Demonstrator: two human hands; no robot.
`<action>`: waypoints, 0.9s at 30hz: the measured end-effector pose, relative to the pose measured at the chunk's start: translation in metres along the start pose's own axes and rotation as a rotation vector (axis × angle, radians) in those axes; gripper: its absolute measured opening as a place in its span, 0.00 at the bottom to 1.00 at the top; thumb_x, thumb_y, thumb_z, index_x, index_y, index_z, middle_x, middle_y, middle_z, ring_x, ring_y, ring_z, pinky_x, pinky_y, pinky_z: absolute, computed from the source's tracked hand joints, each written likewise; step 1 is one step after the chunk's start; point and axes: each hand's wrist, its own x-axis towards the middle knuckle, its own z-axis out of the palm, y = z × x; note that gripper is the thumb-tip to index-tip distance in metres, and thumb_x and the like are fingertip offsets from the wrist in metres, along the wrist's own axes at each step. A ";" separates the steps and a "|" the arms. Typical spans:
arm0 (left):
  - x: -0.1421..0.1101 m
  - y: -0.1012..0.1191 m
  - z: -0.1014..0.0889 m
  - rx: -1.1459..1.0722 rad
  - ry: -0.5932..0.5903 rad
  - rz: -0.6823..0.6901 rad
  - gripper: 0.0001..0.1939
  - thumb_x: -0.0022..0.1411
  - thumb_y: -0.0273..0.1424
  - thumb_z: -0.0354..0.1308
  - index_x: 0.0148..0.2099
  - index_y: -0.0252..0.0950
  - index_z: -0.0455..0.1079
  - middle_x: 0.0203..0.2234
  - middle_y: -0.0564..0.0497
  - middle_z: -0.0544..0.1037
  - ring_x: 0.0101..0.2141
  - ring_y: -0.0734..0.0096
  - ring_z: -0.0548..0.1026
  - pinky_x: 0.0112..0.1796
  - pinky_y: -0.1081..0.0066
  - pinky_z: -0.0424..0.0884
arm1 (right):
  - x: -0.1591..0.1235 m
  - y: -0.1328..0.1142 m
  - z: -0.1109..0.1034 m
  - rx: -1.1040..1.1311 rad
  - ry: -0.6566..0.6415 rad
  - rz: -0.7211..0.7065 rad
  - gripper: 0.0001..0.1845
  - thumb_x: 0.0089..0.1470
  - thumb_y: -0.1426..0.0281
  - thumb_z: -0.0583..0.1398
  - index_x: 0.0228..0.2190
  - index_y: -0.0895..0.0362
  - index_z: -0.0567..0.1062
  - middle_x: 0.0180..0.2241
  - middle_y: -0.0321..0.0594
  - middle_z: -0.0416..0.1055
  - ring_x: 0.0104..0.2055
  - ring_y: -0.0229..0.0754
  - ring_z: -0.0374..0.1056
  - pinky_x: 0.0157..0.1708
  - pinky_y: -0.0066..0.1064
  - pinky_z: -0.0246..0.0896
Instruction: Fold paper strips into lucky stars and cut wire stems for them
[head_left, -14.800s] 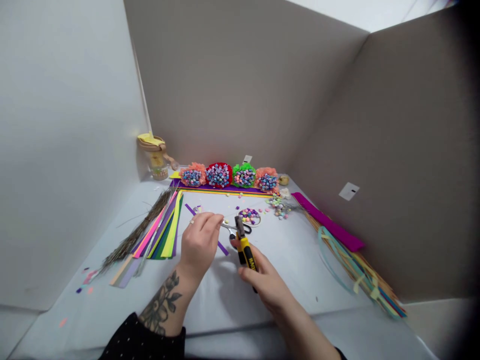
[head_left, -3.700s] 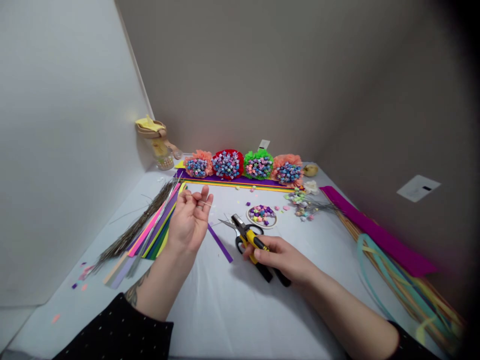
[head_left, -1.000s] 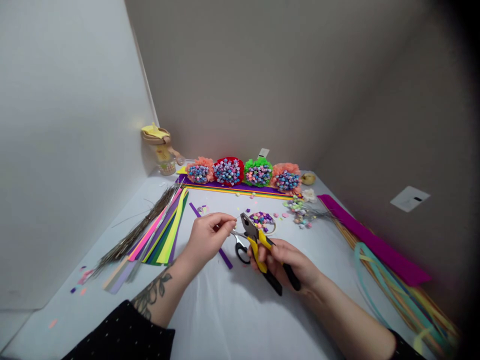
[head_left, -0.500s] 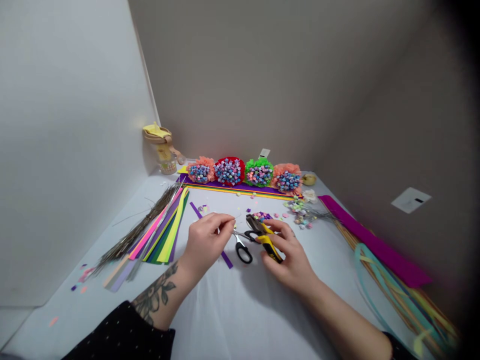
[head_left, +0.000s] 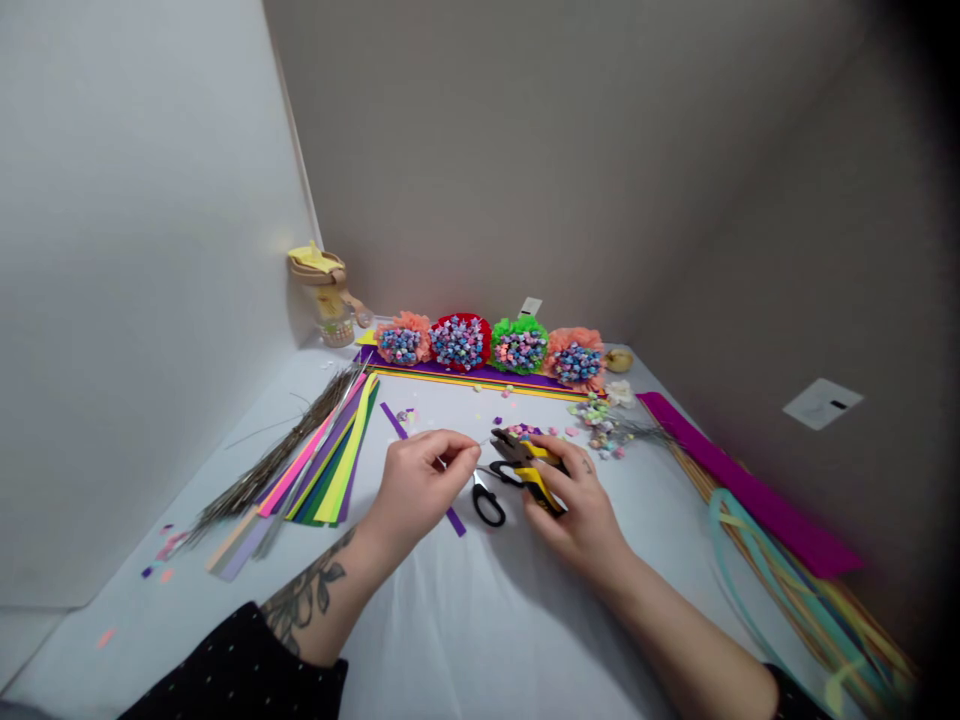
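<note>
Yellow-black pliers (head_left: 517,450): raised over the middle of the tabletop (head_left: 442,625), handles spread, jaws pointing left towards the wire.
Right hand (head_left: 581,510): gripping the pliers, fingers over the upper handle, thumb below.
Left hand (head_left: 427,480): thumb and forefinger pinched on a thin wire (head_left: 486,441), whose free end extends to the plier tips; contact there cannot be determined.
Scissors (head_left: 480,490): lying under and beside the pliers, one loop partly covered, blades largely behind the left hand.
Purple strip (head_left: 456,521): flat, running diagonally beneath the left hand.
Stars (head_left: 523,430): small pile just behind the pliers, partly hidden.
Left side: paper strips (head_left: 330,460) fanned beside a wire bundle (head_left: 277,465).
Right side: magenta sheet (head_left: 750,485) alongside tan stems.
Rear: four bouquets (head_left: 460,342) in a row; cup (head_left: 328,310) at left corner.
</note>
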 end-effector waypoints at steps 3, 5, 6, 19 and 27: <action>-0.001 -0.001 0.001 0.044 0.029 0.060 0.04 0.56 0.25 0.57 0.30 0.35 0.73 0.25 0.53 0.78 0.25 0.76 0.74 0.28 0.78 0.70 | 0.000 -0.002 0.001 0.016 -0.008 0.018 0.12 0.47 0.75 0.57 0.37 0.56 0.73 0.48 0.50 0.64 0.50 0.52 0.61 0.47 0.47 0.60; -0.003 -0.003 0.002 0.078 0.057 0.111 0.04 0.57 0.25 0.57 0.31 0.36 0.72 0.25 0.53 0.78 0.26 0.75 0.75 0.30 0.76 0.70 | 0.000 -0.004 0.002 0.033 -0.016 0.030 0.12 0.47 0.75 0.57 0.36 0.56 0.73 0.49 0.49 0.64 0.50 0.52 0.61 0.47 0.47 0.60; -0.003 -0.003 0.002 0.092 0.070 0.137 0.04 0.57 0.25 0.56 0.31 0.36 0.72 0.26 0.52 0.78 0.27 0.75 0.75 0.30 0.75 0.70 | 0.000 -0.005 0.003 0.042 -0.022 0.033 0.12 0.47 0.75 0.57 0.36 0.55 0.73 0.49 0.49 0.64 0.50 0.52 0.61 0.47 0.47 0.60; -0.007 -0.010 0.003 0.242 0.081 0.296 0.05 0.60 0.25 0.54 0.35 0.36 0.71 0.27 0.50 0.78 0.29 0.72 0.75 0.33 0.73 0.69 | 0.000 -0.008 0.002 0.080 -0.031 0.074 0.11 0.48 0.74 0.58 0.36 0.55 0.73 0.50 0.49 0.62 0.52 0.53 0.59 0.49 0.47 0.59; -0.007 -0.010 0.003 0.254 0.074 0.306 0.05 0.61 0.25 0.53 0.35 0.35 0.70 0.27 0.50 0.78 0.29 0.73 0.75 0.34 0.73 0.69 | -0.002 -0.006 0.003 0.085 -0.047 0.069 0.11 0.49 0.72 0.58 0.37 0.55 0.73 0.50 0.49 0.62 0.52 0.53 0.59 0.49 0.48 0.59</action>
